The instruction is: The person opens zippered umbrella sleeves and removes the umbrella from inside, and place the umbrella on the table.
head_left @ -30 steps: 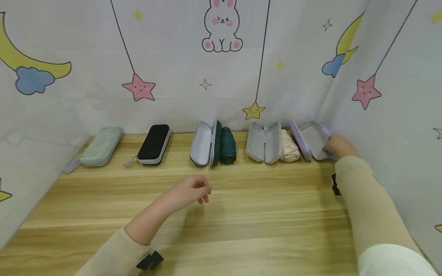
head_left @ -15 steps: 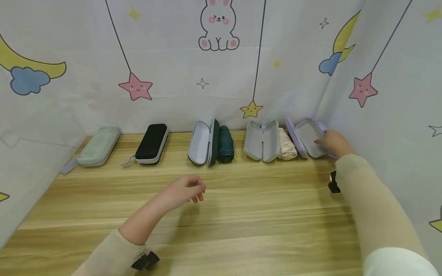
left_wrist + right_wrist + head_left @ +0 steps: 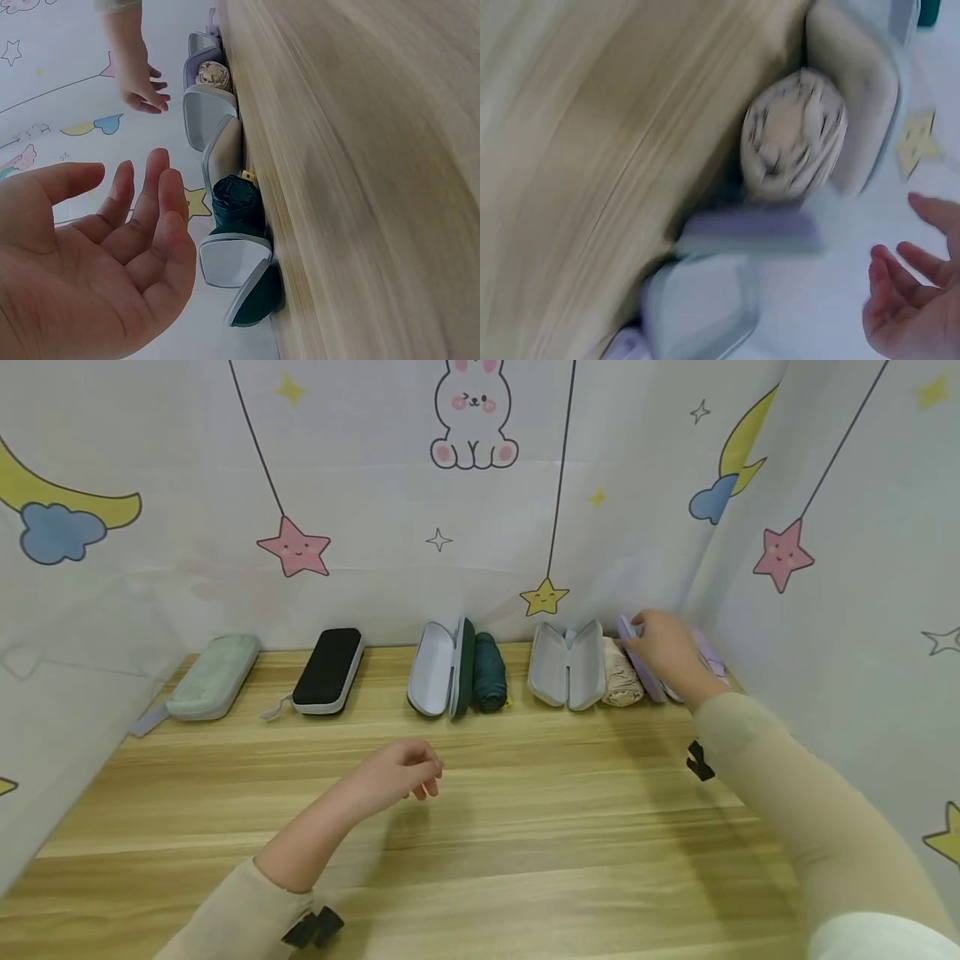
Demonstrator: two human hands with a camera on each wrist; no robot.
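Observation:
My right hand (image 3: 663, 647) hovers over an open purple case (image 3: 641, 672) at the far right, fingertips near its raised lid. In the right wrist view that hand (image 3: 919, 292) has loosely bent fingers with nothing between them, apart from the case's grey-lined half (image 3: 705, 304). A lilac thing (image 3: 708, 652), partly hidden, lies to the right of the case. Left of it is a cream fabric roll (image 3: 622, 677), like a folded umbrella. My left hand (image 3: 397, 777) hangs above the table, fingers relaxed; its palm (image 3: 112, 277) is bare.
An open grey-lined case (image 3: 567, 668), a dark green roll (image 3: 491, 675) and an open dark green case (image 3: 442, 672) stand along the back. A closed black case (image 3: 327, 668) and a pale green one (image 3: 213, 681) lie left. A printed curtain (image 3: 375, 502) hangs behind.
My right hand has left the right side of the purple case, moving left and up over it toward the lid. The left hand keeps its pose; the view shifts slightly.

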